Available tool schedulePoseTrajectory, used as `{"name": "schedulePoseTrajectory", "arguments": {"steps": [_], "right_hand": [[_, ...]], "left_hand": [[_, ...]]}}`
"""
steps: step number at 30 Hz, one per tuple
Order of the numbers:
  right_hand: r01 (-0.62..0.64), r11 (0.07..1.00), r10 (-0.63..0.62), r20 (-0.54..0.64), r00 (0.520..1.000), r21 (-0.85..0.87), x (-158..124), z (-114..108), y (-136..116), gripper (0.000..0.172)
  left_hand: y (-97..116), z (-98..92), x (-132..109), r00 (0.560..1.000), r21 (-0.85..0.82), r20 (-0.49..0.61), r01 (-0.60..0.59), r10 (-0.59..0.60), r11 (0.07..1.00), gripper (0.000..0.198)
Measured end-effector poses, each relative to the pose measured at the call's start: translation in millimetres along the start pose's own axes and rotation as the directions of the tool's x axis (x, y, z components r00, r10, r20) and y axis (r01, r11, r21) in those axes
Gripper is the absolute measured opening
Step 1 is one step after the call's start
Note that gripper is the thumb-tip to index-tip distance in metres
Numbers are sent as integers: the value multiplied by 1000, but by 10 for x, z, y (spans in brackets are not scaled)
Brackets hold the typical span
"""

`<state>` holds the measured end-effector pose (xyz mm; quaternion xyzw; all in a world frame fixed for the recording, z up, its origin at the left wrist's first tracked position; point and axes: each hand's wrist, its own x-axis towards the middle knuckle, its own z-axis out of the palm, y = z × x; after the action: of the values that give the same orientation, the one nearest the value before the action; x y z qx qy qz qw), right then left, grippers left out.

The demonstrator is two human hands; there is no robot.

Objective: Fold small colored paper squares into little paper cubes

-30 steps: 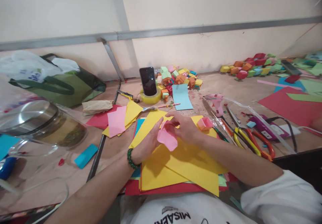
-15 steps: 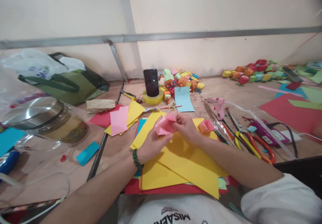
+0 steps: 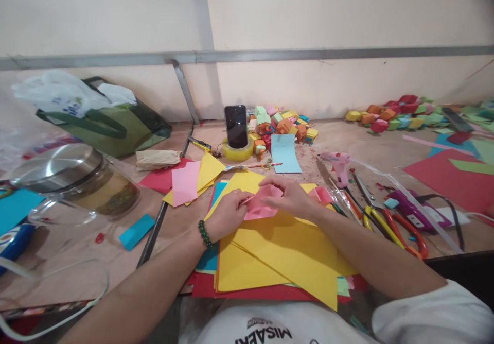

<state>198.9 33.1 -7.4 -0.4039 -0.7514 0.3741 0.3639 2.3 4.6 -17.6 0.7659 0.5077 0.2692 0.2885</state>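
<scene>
Near the front edge of the surface (image 3: 324, 133) lay yellow sheets (image 3: 285, 254); over them, the left hand (image 3: 227, 214) pinched folded pink paper (image 3: 259, 210), the right hand (image 3: 295, 194) grasped its other side, partly hiding a small pink box (image 3: 322, 194).

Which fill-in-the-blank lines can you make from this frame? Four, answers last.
1. The left hand pinches a piece of folded paper colored ____.
2. The phone stands upright, with a roll of tape colored ____ at its base.
3. The green bracelet is on the ____ wrist.
4. From the wearer's view, the glue gun lies to the ____ of the light blue sheet.

Missing words: pink; yellow; left; right
</scene>
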Motion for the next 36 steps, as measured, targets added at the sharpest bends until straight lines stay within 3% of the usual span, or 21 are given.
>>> {"name": "schedulePoseTrajectory", "arguments": {"steps": [5,9,11,14,17,20,23,26,28,30,32,36], "right_hand": [[12,1000,-12,22,1000,29,-13,4,85,27],[171,985,-171,-4,985,-18,-32,9,80,28],[307,946,-311,-30,950,-106,-51,25,51,28],[479,821,-520,-60,852,-311,-85,59,-10,27],[546,694,-629,-27,777,-470,-123,99,-55,27],[552,617,-656,20,754,-561,-161,131,-61,29],[550,673,-624,18,781,-495,-187,118,-65,26],[501,833,-506,43,862,-237,-190,65,-109,22],[389,914,-388,34,921,-116,-179,39,-144,14],[243,964,-249,-46,967,-104,-163,41,-162,7],[122,982,-139,-124,982,-141,-147,65,-158,8],[43,981,-68,-127,990,-191,-127,114,-131,8]], "left_hand": [[34,-47,-19,998,-34,-46,38,-40,999,29],[53,-61,-59,994,93,-105,-7,17,996,31],[55,-54,-73,991,166,-118,-41,61,985,35],[63,-47,-84,986,220,-123,-80,109,972,40],[77,-37,-96,983,215,-121,-112,140,970,41],[80,-15,-112,978,269,-125,-128,166,955,41],[70,3,-126,974,381,-135,-120,184,917,42],[65,0,-135,973,465,-137,-104,188,879,43],[74,-7,-142,971,499,-139,-101,194,861,44],[88,-9,-152,966,532,-142,-108,214,840,44],[100,-5,-163,959,570,-139,-128,249,812,44],[102,6,-171,956,620,-114,-146,272,771,45]]}}
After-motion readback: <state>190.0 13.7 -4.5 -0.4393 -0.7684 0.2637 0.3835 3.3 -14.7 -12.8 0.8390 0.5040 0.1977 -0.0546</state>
